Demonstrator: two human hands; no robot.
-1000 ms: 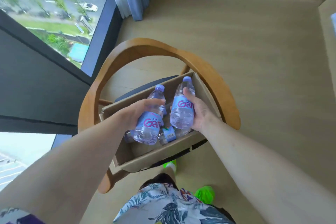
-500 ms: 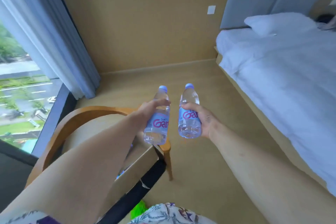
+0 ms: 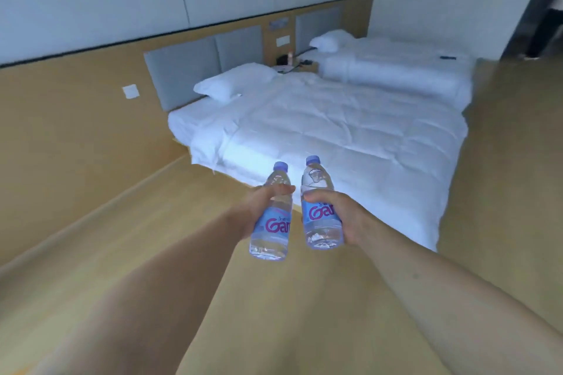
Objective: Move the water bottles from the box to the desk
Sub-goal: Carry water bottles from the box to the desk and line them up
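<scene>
Head view: person is carrying two water bottles out in front, over the wooden floor [image 3: 152, 268], facing a hotel-type room.
Left hand: left hand [image 3: 259, 207] is wrapped round the left bottle [image 3: 271, 228], thumb across the shoulder just under the neck, so it's clamped on it.
Right hand: right hand [image 3: 344, 219] is curled round the right bottle [image 3: 323, 222] from the outer side, thumb over the front above the label, gripping firmly.
Bottle axis: both stand roughly upright, purple caps up and leaning a bit away from the camera, bases toward the person. They sit side by side, close but apart.
Which hand is nearer: pretty much level, neither arm leads in any way that can be judged.
Key relation: the desk isn't in view at all, and neither is the box. So which way the set-down spot lies from the hands can't be told. Best guess is the person needs to turn or walk on before putting anything down.
Ahead: near bed [image 3: 335, 137] just beyond the bottles, far bed [image 3: 396, 73] behind it, a nightstand [image 3: 292, 65] between them with small stuff too blurry to name.
Count: 2 bottles, 2 hands, one bottle each; 2 beds, 2 pillows.
Progress: mid-carry, nothing placed yet as far as this view shows.
</scene>
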